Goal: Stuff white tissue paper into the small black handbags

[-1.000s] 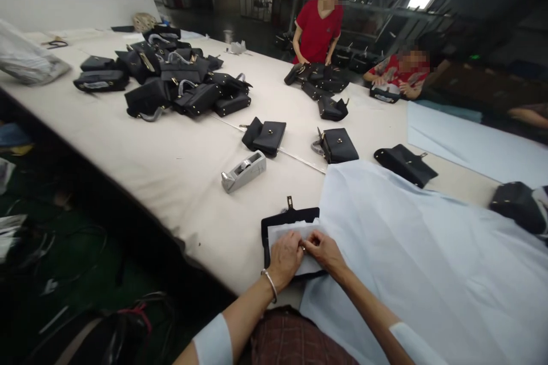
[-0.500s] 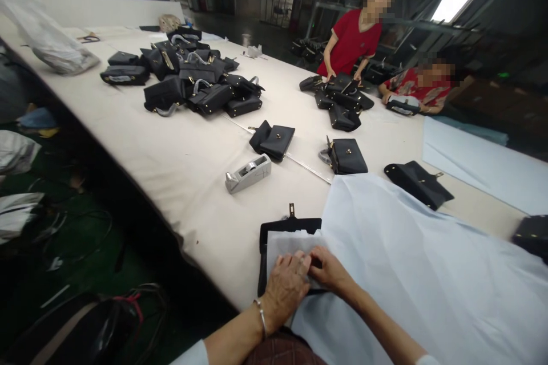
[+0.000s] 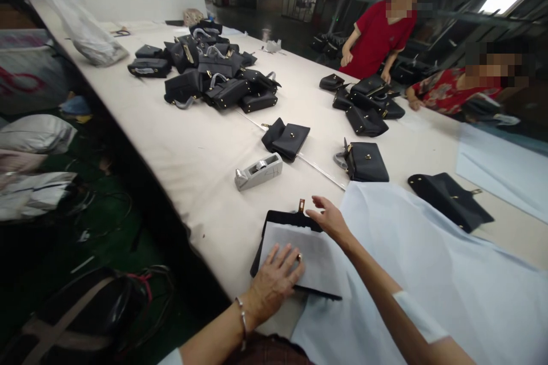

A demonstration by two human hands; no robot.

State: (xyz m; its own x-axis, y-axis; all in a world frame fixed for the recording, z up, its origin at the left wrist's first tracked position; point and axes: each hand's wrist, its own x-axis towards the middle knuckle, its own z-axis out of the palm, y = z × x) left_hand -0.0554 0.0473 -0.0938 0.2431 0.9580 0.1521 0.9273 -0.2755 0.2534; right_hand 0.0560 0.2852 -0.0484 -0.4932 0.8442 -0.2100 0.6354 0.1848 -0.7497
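Right hand (image 3: 329,219) has moved off the white sheet (image 3: 321,248) up beside the clasp tab (image 3: 302,206); left hand (image 3: 276,276) still on it. Sheet could skew or tear at the gold lock (image 3: 299,258) if the left palm drags. Left lies flat, fingers slightly spread, gripping nothing. Right: thumb and fingers apart, empty (touching the flap? can't tell from here). Black bag (image 3: 280,218) lies flap-open near the table (image 3: 205,171) edge.
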